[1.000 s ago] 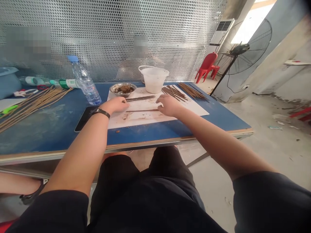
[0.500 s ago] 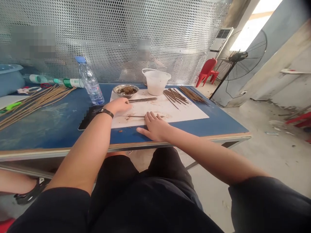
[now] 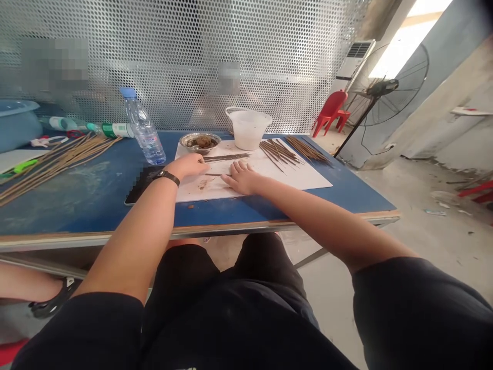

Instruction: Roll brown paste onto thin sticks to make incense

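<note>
My right hand [image 3: 242, 178] lies flat with fingers stretched out on a thin brown stick [image 3: 214, 174] that rests on the white board [image 3: 300, 177]. My left hand [image 3: 189, 165], a black watch on its wrist, rests at the stick's left end with fingers curled down; whether it grips the stick I cannot make out. Just beyond the hands lies a small bundle of dark sticks [image 3: 225, 157]. A metal bowl [image 3: 200, 142] with brown paste and a white plastic tub [image 3: 249, 128] stand at the board's far edge.
More brown sticks [image 3: 292, 150] lie fanned at the board's right. A water bottle [image 3: 143, 127] and a dark phone [image 3: 138, 185] sit left of the board, a long stick pile [image 3: 54, 160] farther left. Perforated metal screen behind; fan [image 3: 389, 85] and red chair [image 3: 329, 110] right.
My right hand moved from the board's middle back toward the near table edge, then forward again onto the stick. The left hand stayed in place.
</note>
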Demonstrator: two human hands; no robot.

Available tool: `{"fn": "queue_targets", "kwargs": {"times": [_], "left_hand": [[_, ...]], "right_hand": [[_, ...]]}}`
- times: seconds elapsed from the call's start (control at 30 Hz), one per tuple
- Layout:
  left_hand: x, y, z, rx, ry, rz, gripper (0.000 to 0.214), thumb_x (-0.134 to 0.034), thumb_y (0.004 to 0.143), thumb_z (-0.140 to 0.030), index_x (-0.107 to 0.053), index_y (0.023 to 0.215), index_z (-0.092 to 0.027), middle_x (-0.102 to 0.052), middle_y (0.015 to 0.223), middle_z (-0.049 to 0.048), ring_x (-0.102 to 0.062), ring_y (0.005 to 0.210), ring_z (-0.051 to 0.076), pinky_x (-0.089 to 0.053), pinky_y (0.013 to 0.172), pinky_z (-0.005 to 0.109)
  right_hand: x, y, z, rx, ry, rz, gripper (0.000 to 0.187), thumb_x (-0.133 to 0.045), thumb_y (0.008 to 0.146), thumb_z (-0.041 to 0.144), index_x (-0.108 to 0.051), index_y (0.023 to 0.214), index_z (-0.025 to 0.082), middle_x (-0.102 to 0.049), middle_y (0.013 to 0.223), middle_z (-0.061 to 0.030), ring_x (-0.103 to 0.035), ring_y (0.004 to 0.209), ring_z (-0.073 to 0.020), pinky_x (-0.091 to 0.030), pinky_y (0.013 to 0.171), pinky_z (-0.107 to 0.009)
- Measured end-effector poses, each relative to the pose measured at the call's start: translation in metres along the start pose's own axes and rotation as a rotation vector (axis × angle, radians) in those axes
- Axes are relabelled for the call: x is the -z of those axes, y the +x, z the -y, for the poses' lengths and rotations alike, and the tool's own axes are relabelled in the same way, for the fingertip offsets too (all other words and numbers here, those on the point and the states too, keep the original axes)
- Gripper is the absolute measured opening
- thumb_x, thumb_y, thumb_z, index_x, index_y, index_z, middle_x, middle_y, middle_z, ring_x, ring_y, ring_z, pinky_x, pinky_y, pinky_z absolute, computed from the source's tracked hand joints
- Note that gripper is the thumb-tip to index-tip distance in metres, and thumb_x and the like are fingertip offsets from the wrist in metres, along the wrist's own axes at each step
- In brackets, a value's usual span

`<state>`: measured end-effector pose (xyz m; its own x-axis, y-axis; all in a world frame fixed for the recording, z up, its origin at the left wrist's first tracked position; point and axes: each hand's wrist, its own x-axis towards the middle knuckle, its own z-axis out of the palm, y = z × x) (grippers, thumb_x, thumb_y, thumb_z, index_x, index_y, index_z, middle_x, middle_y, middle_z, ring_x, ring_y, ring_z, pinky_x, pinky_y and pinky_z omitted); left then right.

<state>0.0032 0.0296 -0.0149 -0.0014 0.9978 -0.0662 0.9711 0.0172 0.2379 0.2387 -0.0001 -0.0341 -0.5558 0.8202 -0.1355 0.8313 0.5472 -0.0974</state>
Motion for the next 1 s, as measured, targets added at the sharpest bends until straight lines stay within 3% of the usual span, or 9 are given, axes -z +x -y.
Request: {"fn": "queue_targets", "kwargs": {"times": [0.1,0.23,0.3,0.37,0.47,0.6,0.7,0.83,1.0], "left_hand": [[-0.002,0.002,0.002,-0.001,-0.016,-0.005,0.039,-0.066,0.080,-0.062,-0.069,0.097,-0.027,-0.078,0.112,0.0104,-0.072,0.092,0.032,-0.050,0.070,0.036],[-0.002,0.004,0.002,0.011,-0.014,-0.010,0.039,-0.068,0.079,-0.059,-0.069,0.100,-0.027,-0.077,0.113,0.0113,-0.071,0.090,0.033,-0.049,0.070,0.037],[-0.002,0.004,0.002,0.014,-0.015,-0.019,0.038,-0.069,0.078,-0.058,-0.070,0.100,-0.026,-0.077,0.112,0.0112,-0.071,0.090,0.033,-0.049,0.070,0.038],[-0.002,0.004,0.001,0.020,-0.018,-0.021,0.038,-0.069,0.078,-0.058,-0.070,0.099,-0.027,-0.077,0.111,0.0111,-0.071,0.089,0.033,-0.049,0.070,0.038],[-0.001,0.003,0.000,0.032,-0.009,-0.016,0.036,-0.069,0.079,-0.058,-0.069,0.098,-0.027,-0.077,0.111,0.0107,-0.071,0.091,0.033,-0.049,0.069,0.037],[0.001,-0.001,-0.001,0.039,-0.018,-0.018,0.036,-0.069,0.078,-0.058,-0.068,0.095,-0.027,-0.077,0.111,0.0092,-0.071,0.092,0.032,-0.049,0.069,0.036],[0.002,-0.004,0.000,0.026,-0.040,-0.022,0.037,-0.068,0.079,-0.060,-0.068,0.095,-0.027,-0.077,0.109,0.0090,-0.071,0.090,0.032,-0.049,0.067,0.036],[0.002,-0.004,-0.001,0.034,-0.034,-0.032,0.039,-0.069,0.079,-0.061,-0.068,0.095,-0.026,-0.077,0.108,0.0096,-0.071,0.091,0.033,-0.050,0.068,0.037],[0.005,-0.007,-0.005,0.051,-0.011,-0.035,0.039,-0.070,0.079,-0.059,-0.069,0.098,-0.025,-0.077,0.111,0.0110,-0.070,0.091,0.033,-0.049,0.069,0.037]], "right_hand": [[-0.007,-0.027,0.001,0.058,0.013,-0.028,0.106,-0.006,0.101,0.074,-0.013,0.168,-0.008,-0.006,0.178,-0.0259,0.001,0.166,-0.0396,-0.006,0.134,-0.054],[-0.018,-0.073,0.009,0.116,0.079,-0.038,0.115,-0.006,0.096,0.084,-0.015,0.169,-0.005,-0.004,0.177,-0.0250,-0.001,0.165,-0.0420,-0.010,0.134,-0.059],[-0.021,-0.082,0.010,0.131,0.092,-0.048,0.118,-0.006,0.095,0.086,-0.016,0.169,-0.006,-0.005,0.177,-0.0254,-0.001,0.165,-0.0417,-0.010,0.134,-0.058],[-0.021,-0.077,0.007,0.132,0.095,-0.066,0.117,-0.007,0.095,0.086,-0.019,0.169,-0.004,-0.009,0.177,-0.0247,-0.004,0.165,-0.0419,-0.011,0.134,-0.058],[-0.016,-0.049,-0.004,0.105,0.080,-0.087,0.113,-0.007,0.096,0.083,-0.022,0.168,-0.003,-0.013,0.177,-0.0245,-0.007,0.165,-0.0429,-0.012,0.133,-0.060],[-0.007,-0.006,-0.020,0.037,0.028,-0.052,0.110,-0.008,0.098,0.078,-0.018,0.168,-0.006,-0.010,0.178,-0.0258,-0.004,0.166,-0.0403,-0.010,0.134,-0.055],[-0.004,0.005,-0.025,0.020,0.004,-0.033,0.105,-0.009,0.100,0.074,-0.015,0.169,-0.005,-0.008,0.178,-0.0252,-0.004,0.166,-0.0390,-0.010,0.134,-0.054],[-0.008,-0.016,-0.026,0.085,0.011,-0.065,0.107,-0.008,0.100,0.076,-0.019,0.168,-0.006,-0.009,0.178,-0.0250,-0.002,0.166,-0.0406,-0.009,0.134,-0.057],[-0.014,-0.074,-0.012,0.146,0.043,-0.046,0.114,-0.007,0.096,0.084,-0.022,0.169,-0.001,-0.012,0.178,-0.0219,-0.007,0.166,-0.0414,-0.012,0.134,-0.059]]}}
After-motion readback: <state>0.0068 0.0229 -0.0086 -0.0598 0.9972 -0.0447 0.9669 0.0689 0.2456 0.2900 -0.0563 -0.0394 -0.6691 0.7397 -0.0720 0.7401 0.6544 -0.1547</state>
